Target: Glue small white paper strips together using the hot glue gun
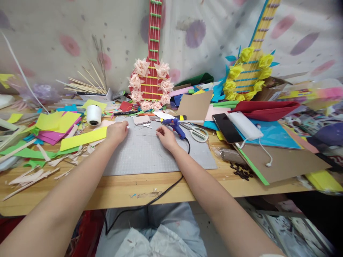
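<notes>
My left hand [118,132] is closed at the left edge of the grey cutting mat [150,157], beside a yellow paper strip [83,139]. A tiny whitish bit shows at its fingertips, too small to name. Over the mat's middle, my right hand [166,138] has its fingers curled together; whatever they may pinch is too small to make out. Just behind it lies a blue glue gun [175,127] with a white glue stick in its back, its black cord running off the table edge. Between the hands, farther back, sit a small pale pink stack [142,120] and white scraps [147,125].
Scissors [198,134] lie right of the glue gun. Farther right are a phone [227,127], a white power bank [245,125] and cardboard [286,162]. A red paper guitar [152,82] and a yellow one [248,76] stand behind. Paper scraps [34,178] and a white roll [93,115] lie left.
</notes>
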Demonstrator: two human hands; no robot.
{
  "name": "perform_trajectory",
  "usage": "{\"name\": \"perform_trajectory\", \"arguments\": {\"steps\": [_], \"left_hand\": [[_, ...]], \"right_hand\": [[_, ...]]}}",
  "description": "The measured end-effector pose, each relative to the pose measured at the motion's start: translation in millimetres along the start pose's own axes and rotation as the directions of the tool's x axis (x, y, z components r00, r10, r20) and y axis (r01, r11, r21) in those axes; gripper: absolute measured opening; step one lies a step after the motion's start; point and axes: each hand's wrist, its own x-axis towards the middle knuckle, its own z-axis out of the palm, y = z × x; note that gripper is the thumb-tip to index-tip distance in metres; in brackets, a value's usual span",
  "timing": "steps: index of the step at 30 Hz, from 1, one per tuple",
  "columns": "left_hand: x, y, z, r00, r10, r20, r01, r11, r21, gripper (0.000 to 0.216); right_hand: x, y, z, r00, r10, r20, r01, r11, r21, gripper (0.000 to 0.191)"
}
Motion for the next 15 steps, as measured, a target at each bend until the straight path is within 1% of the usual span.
{"name": "perform_trajectory", "arguments": {"steps": [4, 6, 11, 15], "left_hand": [[-9, 0, -1, 0.999, 0.051, -0.016, -0.053, 0.992, -0.118, 0.032], [-12, 0, 0, 0.998, 0.059, -0.021, -0.061, 0.988, -0.142, 0.031], [-14, 3, 4, 0.999, 0.022, -0.044, -0.027, 0.993, -0.112, 0.028], [-19, 9, 4, 0.996, -0.010, -0.087, -0.010, 0.975, -0.222, 0.026]], "right_hand": [[1, 3, 2, 1.000, -0.004, -0.008, 0.004, 1.000, 0.012, 0.010], [1, 4, 2, 1.000, -0.010, -0.007, 0.010, 1.000, 0.015, 0.011], [1, 5, 2, 1.000, -0.022, -0.014, 0.023, 1.000, 0.014, 0.012], [2, 6, 4, 0.999, -0.037, -0.031, 0.038, 0.999, 0.035, 0.013]]}}
